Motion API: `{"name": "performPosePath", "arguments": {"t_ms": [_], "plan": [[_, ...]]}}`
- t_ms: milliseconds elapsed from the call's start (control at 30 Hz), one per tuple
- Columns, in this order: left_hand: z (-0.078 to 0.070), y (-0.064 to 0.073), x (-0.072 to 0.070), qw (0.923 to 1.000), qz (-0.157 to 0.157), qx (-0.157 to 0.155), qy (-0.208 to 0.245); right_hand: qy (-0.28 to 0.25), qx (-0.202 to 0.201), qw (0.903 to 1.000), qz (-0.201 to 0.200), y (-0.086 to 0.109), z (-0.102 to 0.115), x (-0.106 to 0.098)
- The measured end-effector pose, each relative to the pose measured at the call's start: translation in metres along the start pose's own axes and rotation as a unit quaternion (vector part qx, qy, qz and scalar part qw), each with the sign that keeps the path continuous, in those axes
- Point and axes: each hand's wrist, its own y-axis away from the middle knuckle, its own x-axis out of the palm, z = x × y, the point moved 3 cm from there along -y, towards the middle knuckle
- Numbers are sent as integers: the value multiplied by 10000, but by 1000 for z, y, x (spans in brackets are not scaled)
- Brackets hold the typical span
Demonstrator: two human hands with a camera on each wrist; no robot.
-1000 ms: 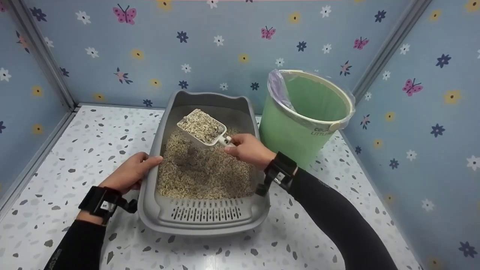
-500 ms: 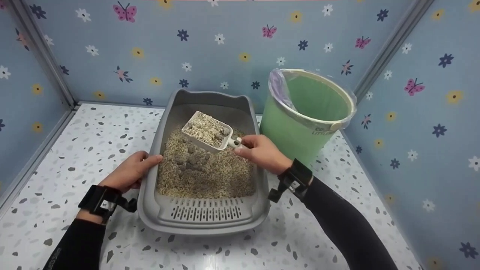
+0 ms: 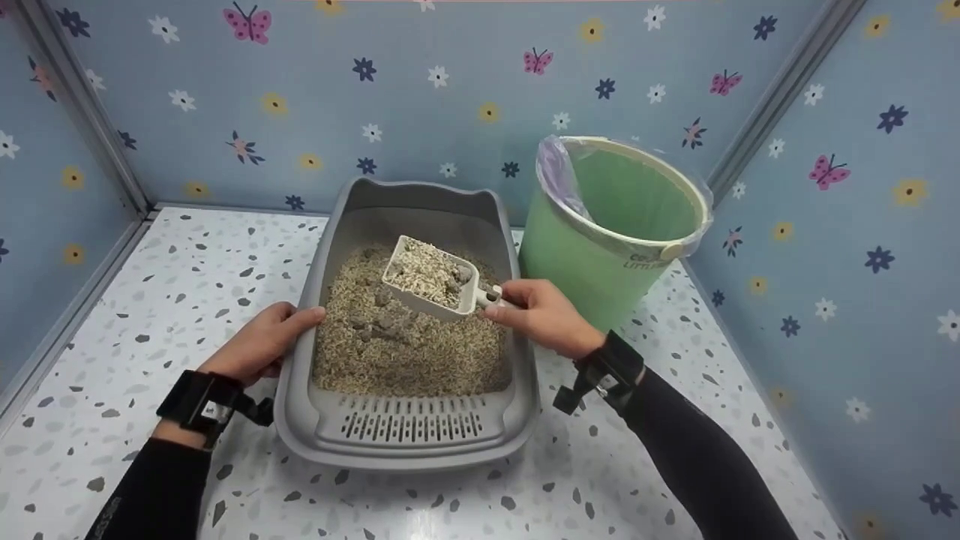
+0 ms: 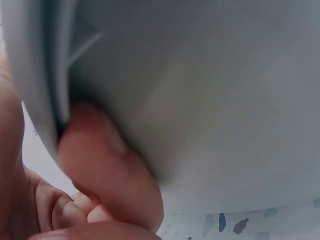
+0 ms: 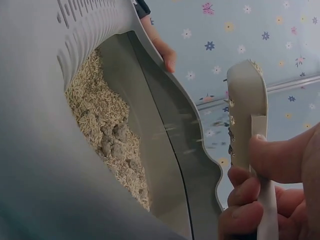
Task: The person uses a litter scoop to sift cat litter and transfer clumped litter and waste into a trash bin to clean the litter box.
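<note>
- Drawn within a second toward the right edge of grey plastic litter box (image 3: 409,454): loaded white plastic scoop (image 3: 436,309), above tan pellets (image 3: 450,367).
- Closed around scoop handle, right grip (image 3: 551,319); curled over left edge, left grip (image 3: 259,341).
- Apparently mid-sift, shedding pellets.

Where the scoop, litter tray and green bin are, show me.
Scoop (image 5: 246,107): right wrist view, on the outside of its pan.
Litter tray (image 3: 409,456): head view, on its front rim.
Green bin (image 3: 583,260): head view, on its outer wall.
</note>
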Motion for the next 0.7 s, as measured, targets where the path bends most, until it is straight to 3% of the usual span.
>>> {"name": "performPosePath", "arguments": {"t_ms": [400,700], "plan": [[0,0,1,10000,-18,-29,43,-408,-282,9987,83,11,-15,-4],[0,1,2,9999,-45,37,-87,-56,-570,9984,-30,16,-22,-7]]}}
